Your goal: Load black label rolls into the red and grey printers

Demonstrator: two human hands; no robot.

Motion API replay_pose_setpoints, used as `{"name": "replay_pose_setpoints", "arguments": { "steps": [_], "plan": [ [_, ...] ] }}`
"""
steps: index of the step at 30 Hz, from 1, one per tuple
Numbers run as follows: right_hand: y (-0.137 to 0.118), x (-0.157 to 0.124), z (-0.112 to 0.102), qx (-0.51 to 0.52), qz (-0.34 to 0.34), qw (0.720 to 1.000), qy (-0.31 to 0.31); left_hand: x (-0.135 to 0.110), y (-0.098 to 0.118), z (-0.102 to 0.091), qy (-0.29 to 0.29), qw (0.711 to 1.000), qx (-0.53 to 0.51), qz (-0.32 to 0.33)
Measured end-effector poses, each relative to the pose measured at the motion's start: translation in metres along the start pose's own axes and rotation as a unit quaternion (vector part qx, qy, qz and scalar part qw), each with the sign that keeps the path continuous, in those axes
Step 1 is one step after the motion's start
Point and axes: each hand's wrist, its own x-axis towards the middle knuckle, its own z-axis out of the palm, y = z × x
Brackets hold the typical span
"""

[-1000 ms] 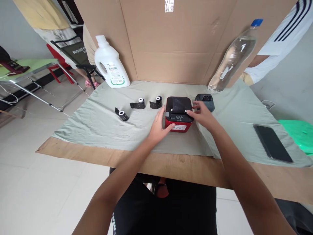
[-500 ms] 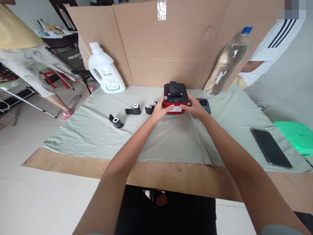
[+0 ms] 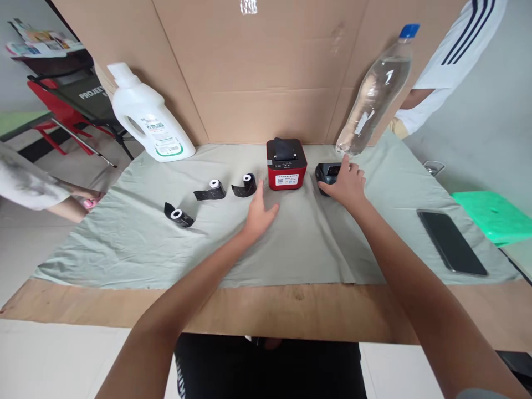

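A small red and black printer (image 3: 286, 164) stands on the grey-green cloth (image 3: 291, 244) near the cardboard back wall. My left hand (image 3: 260, 212) hovers open just in front of it, touching nothing. To the printer's right lies a small dark device (image 3: 326, 172); my right hand (image 3: 346, 183) rests on it with the fingers curved over its top. Three black paper rolls lie in a row left of the printer: one (image 3: 248, 183) nearest it, one (image 3: 211, 189) in the middle, one (image 3: 178, 215) farthest left.
A white detergent jug (image 3: 145, 119) and a clear plastic bottle (image 3: 373, 94) lean against the cardboard wall (image 3: 257, 72). A black phone (image 3: 451, 241) lies at the right; a green stool (image 3: 494, 213) stands beyond it. Another person's sleeve (image 3: 457, 50) shows at top right.
The printer was lifted and set down farther back by the cardboard. Both hands let go of it; my left hand drew back and my right hand moved onto the dark device.
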Motion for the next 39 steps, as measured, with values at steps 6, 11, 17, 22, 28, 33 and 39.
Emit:
{"name": "replay_pose_setpoints", "arguments": {
  "steps": [6,11,17,22,28,33,39],
  "plan": [
    [0.001,-0.032,0.003,0.031,0.061,0.997,-0.032,-0.053,0.041,-0.015,-0.071,0.995,0.072,-0.015],
    [-0.028,-0.113,-0.011,0.078,0.012,0.996,-0.052,-0.069,0.054,-0.015,-0.123,0.984,0.12,0.048],
    [-0.053,-0.172,0.003,0.108,-0.029,0.992,-0.06,-0.085,0.044,-0.01,-0.137,0.98,0.112,0.092],
    [-0.051,-0.171,0.018,0.078,-0.039,0.995,-0.057,-0.085,0.035,-0.008,-0.144,0.983,0.095,0.066],
    [-0.05,-0.17,0.018,0.068,-0.039,0.995,-0.065,-0.081,0.049,-0.01,-0.149,0.975,0.166,0.005],
    [-0.047,-0.168,0.022,0.091,-0.051,0.993,-0.059,-0.079,0.06,-0.013,-0.16,0.963,0.215,-0.031],
    [-0.043,-0.169,0.024,0.109,-0.057,0.991,-0.046,-0.076,0.057,-0.011,-0.134,0.97,0.199,-0.033]
  ]
}}
